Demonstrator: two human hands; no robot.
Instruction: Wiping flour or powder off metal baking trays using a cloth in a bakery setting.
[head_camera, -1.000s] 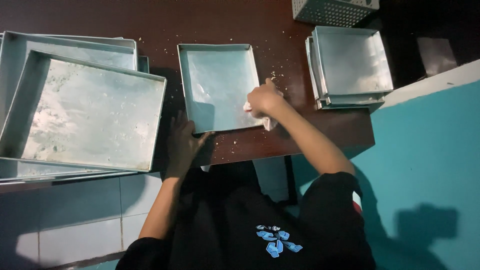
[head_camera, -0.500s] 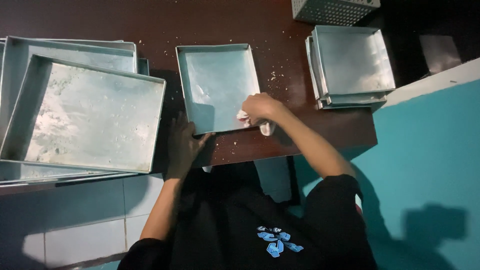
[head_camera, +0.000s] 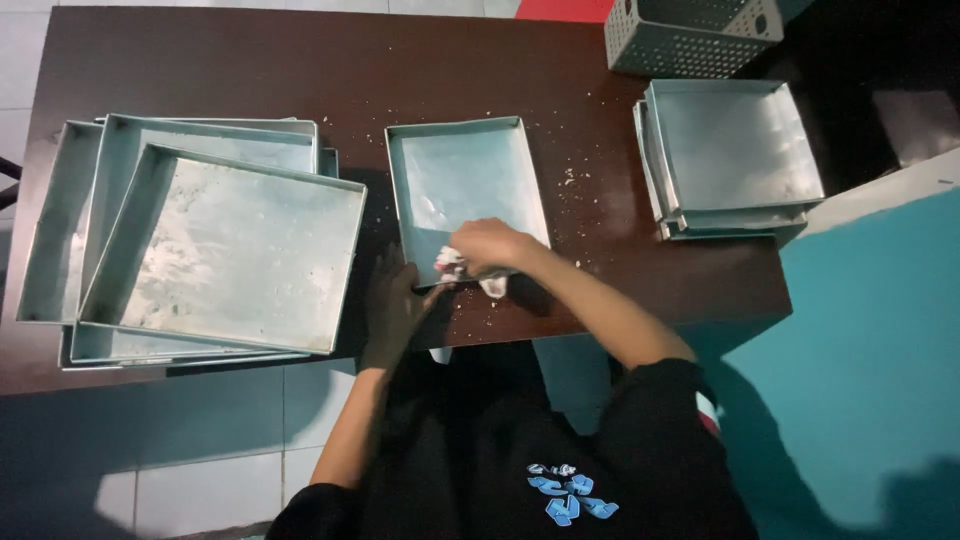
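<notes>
Stacked trays left, tray stack right, grey basket.

Bakery kitchen: stacked metal baking trays

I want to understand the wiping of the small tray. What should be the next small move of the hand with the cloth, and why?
Probably a sweep up along the tray toward its far edge. The right hand presses the cloth at the near edge, and pale smears show farther up. The left hand steadies the near corner, so the tray should hold.
</notes>
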